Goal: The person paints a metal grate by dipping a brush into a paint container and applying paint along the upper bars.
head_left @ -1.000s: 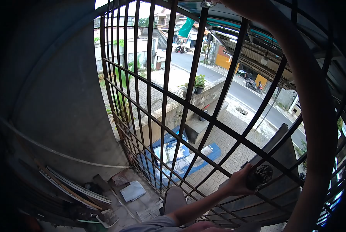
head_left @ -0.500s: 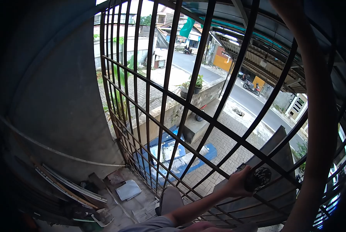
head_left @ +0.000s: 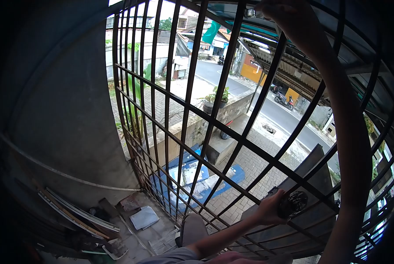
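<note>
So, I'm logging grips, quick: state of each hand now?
Left hand: closed, holding a dark round container.
Right hand: closed on a shiny-ended object, too unclear to identify.

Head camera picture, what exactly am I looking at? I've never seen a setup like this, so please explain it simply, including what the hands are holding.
There's no machine here, just a person's two bare hands. The camera is worn on the head, looking forward and down, so you see roughly what the wearer faces: dark metal bars, with a paved yard and a road beyond.

The left hand, lower right of centre, holds a dark round container. The right hand is raised at the top and appears to grip a small shiny thing, too unclear to identify.

On the surface at lower left lie a folded pale sheet and, near the wall, some long strips.
</note>
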`<state>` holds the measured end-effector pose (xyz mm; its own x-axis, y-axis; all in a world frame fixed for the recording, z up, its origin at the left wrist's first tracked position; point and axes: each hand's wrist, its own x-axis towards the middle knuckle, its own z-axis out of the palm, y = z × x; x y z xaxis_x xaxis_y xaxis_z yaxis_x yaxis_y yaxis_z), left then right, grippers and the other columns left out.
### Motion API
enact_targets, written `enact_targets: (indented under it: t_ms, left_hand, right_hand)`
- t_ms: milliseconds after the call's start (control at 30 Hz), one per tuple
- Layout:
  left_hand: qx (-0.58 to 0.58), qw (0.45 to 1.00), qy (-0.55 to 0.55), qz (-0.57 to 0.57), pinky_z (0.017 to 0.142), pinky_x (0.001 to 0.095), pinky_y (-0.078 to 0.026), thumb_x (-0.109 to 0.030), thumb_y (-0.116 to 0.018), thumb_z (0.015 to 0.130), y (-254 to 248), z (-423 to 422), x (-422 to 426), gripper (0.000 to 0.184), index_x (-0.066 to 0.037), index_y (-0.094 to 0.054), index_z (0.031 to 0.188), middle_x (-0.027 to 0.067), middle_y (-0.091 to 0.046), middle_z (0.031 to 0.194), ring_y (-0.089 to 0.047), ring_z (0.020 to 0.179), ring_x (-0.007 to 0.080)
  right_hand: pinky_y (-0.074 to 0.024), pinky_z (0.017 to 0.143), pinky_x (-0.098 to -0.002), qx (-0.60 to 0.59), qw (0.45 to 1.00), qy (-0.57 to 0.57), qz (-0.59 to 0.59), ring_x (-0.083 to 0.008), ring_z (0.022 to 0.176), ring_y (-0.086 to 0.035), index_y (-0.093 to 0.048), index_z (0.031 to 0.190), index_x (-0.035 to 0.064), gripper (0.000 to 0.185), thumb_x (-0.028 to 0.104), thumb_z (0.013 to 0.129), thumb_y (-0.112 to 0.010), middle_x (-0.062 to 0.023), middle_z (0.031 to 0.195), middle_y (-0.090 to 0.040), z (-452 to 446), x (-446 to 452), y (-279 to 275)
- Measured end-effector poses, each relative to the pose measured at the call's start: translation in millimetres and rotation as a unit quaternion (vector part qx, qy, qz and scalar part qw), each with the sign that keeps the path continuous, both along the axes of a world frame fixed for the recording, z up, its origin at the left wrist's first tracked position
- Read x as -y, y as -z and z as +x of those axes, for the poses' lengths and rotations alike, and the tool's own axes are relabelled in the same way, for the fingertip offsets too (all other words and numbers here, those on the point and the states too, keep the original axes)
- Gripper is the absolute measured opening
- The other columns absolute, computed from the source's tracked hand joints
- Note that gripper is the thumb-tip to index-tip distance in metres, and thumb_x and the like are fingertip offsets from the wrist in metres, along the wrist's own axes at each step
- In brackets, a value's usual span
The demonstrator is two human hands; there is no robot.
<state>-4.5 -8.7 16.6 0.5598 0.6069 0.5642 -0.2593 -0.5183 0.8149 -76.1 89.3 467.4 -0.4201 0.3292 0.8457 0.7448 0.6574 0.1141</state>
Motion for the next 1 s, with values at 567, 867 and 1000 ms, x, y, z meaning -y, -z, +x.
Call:
enact_targets:
  t_ms: [567, 867, 1000]
  left_hand:
    - [-0.001, 1.0, -0.006, 0.014, 0.082, 0.0463, -0.056, -0.031, -0.091, 0.06, 3.5, 0.8, -0.8, 0.097, -0.005, -0.039, 0.138, 0.0217, -0.065, 0.113, -0.069, 0.101, 0.0424]
    - [-0.001, 1.0, -0.01, 0.017, 0.081, 0.0462, -0.057, -0.031, -0.092, 0.06, 2.3, 0.6, -1.8, 0.098, -0.006, -0.038, 0.138, 0.0219, -0.066, 0.113, -0.069, 0.101, 0.0433]
    - [0.012, 1.0, -0.007, 0.012, 0.081, 0.0466, -0.057, -0.031, -0.092, 0.06, 1.1, -1.7, 0.3, 0.098, -0.007, -0.038, 0.138, 0.0219, -0.066, 0.113, -0.069, 0.101, 0.0433]
  right_hand:
    - [-0.0429, 0.057, -0.0249, -0.033, 0.993, 0.057, -0.101, -0.0058, 0.064, -0.056, -0.075, 0.091, -0.0024, 0.017, 0.013, 0.095, -0.068, -0.0007, 0.069, -0.065, 8.9, 0.2, 5.1]
    - [-0.045, 0.057, -0.0331, -0.104, 0.994, 0.037, -0.024, -0.0149, 0.052, -0.056, -0.073, 0.082, -0.0013, 0.018, 0.013, 0.092, -0.068, -0.006, 0.06, -0.062, -13.4, 23.7, 17.3]
    - [-0.0578, 0.082, -0.032, 0.112, 0.99, 0.05, 0.076, -0.0201, 0.086, -0.077, -0.077, 0.106, 0.0129, 0.021, 0.03, 0.1, -0.066, -0.0087, 0.096, -0.078, 22.3, -31.1, 22.4]
